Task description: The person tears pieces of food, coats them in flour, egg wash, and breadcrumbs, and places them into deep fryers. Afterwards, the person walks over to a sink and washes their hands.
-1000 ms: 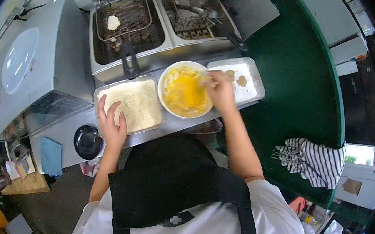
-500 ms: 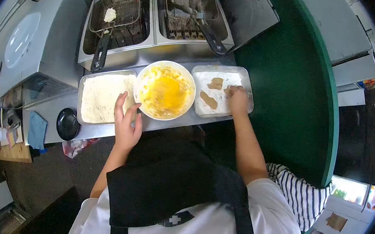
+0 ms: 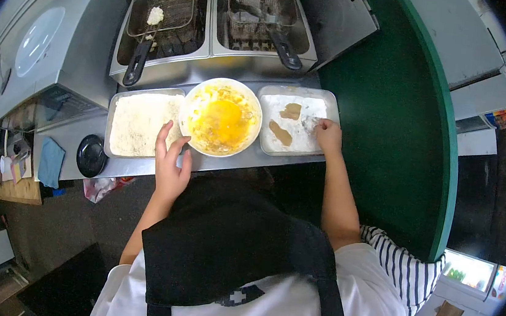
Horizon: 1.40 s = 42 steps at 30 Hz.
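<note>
My right hand (image 3: 329, 136) is at the right side of a metal tray of white powder (image 3: 271, 144), its fingers pinched on a piece coated in the powder. Two tan slices, an upper one (image 3: 290, 111) and a lower one (image 3: 280, 134), lie in that tray. My left hand (image 3: 173, 157) hovers with fingers spread at the near left edge of a white bowl of yellow beaten egg (image 3: 221, 117). Left of the bowl sits a metal tray of cream-coloured crumbs (image 3: 141, 123).
Behind the trays stands a double fryer (image 3: 179, 64) with two wire baskets and black handles. A black dish (image 3: 91, 156) and a blue cloth (image 3: 51, 162) lie at the left. A green partition (image 3: 385, 135) rises at the right.
My right hand has moved right within the powder tray, and the piece at its fingers now looks white with powder. My left hand has barely moved.
</note>
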### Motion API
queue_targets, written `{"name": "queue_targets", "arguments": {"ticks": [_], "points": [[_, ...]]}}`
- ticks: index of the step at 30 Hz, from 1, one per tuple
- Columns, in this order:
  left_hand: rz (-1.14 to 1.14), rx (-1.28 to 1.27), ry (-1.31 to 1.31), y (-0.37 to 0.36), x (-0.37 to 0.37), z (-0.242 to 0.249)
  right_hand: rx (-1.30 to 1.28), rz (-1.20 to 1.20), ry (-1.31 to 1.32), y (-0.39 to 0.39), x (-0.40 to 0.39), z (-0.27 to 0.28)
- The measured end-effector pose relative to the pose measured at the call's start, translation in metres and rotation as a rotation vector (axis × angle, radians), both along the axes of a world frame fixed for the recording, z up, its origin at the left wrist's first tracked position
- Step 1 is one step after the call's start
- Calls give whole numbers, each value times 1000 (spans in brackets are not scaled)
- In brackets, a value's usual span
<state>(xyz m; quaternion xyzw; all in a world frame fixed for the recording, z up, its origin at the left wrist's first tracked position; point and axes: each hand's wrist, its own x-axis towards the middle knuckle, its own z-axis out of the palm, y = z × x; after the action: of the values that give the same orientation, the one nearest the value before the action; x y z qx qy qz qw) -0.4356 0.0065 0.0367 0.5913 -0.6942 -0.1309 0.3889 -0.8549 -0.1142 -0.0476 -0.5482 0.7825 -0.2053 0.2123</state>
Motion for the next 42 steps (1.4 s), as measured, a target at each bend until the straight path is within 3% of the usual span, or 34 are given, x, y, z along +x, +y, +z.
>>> {"name": "queue_targets", "arguments": {"ticks": [6, 9, 12, 15, 27, 30, 33, 36, 39, 42], "points": [[5, 19, -1, -1, 6, 0, -116, -100, 173, 1, -8, -13], [-7, 25, -8, -1, 10, -2, -196, 38, 161, 7, -3, -4], [-21, 13, -9, -3, 14, -5, -2, 129, 370, 9, 17, 10], [-36, 26, 5, -4, 15, -5, 64, 71, 386, 3, 13, -3], [-36, 27, 13, -9, 22, -7, 69, 174, 431, 5, 20, 14], [-55, 30, 15, -11, 22, -9, 7, 297, 405, 3, 28, 32], [-60, 27, 17, -13, 20, -10, 156, 456, 286, 0, 48, 37], [-76, 42, 14, -12, 22, -11, -42, 742, 133, 8, 83, 45], [-85, 56, 9, -12, 24, -9, -167, 902, 174, -3, 90, 23], [-81, 65, -2, -10, 26, -6, -123, 966, 231, -8, 81, 15]]}}
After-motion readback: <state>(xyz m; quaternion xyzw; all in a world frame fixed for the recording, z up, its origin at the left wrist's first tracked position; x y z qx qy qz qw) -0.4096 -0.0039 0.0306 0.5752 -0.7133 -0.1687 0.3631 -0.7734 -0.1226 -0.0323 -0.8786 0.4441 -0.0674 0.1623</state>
